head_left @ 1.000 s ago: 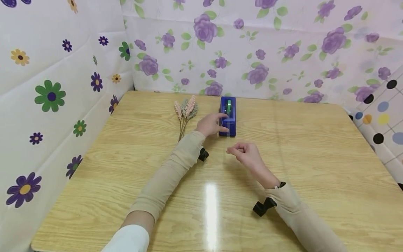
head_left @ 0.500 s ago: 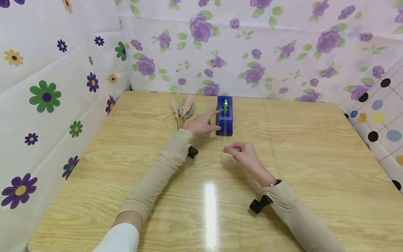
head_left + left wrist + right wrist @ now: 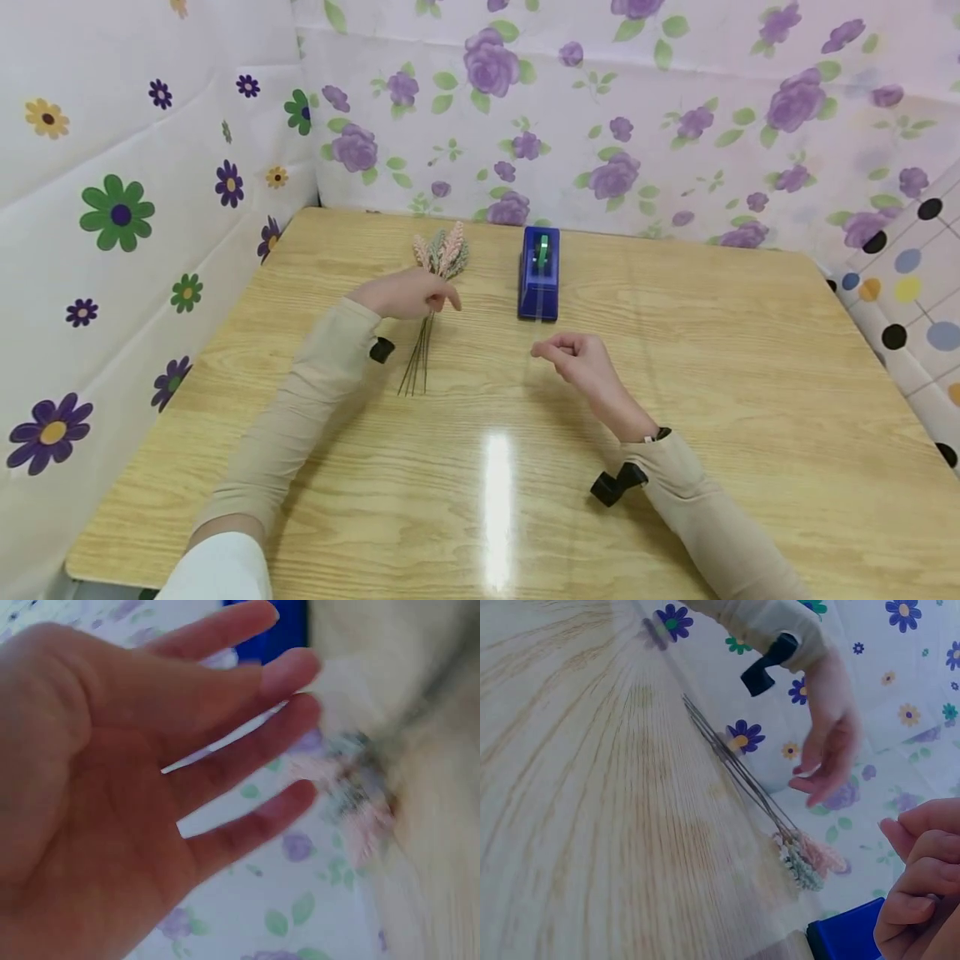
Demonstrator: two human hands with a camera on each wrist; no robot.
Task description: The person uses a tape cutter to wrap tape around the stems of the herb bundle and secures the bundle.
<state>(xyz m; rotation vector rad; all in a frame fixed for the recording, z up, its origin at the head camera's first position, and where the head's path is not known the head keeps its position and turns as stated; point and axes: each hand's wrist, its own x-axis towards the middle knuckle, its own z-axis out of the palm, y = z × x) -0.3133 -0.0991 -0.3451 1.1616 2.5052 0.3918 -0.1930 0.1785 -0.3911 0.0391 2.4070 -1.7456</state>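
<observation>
My left hand (image 3: pixel 401 293) hovers over the stems of a small bunch of dried-looking flowers (image 3: pixel 452 248), its fingers loosely spread and nothing between them in the left wrist view. Pink and pale green heads top the bunch (image 3: pixel 810 859), and its thin dark stems lie on the table. To the right stands a blue tape dispenser (image 3: pixel 540 298) with a green roll core (image 3: pixel 543 250). Just in front of it my right hand (image 3: pixel 588 367) has thumb and index finger pinched together, at the end of a faint strip of clear tape that runs from the dispenser.
The wooden table (image 3: pixel 750 400) ends at a flowered sheet (image 3: pixel 645 108) behind and another (image 3: pixel 120 275) on the left. Black wrist cameras sit under both forearms, the right one (image 3: pixel 617 483) low over the table.
My left hand has left the tape dispenser's side and moved left over the flower stems. The right hand stays nearly in place with its pinch. Dispenser and flowers have not moved.
</observation>
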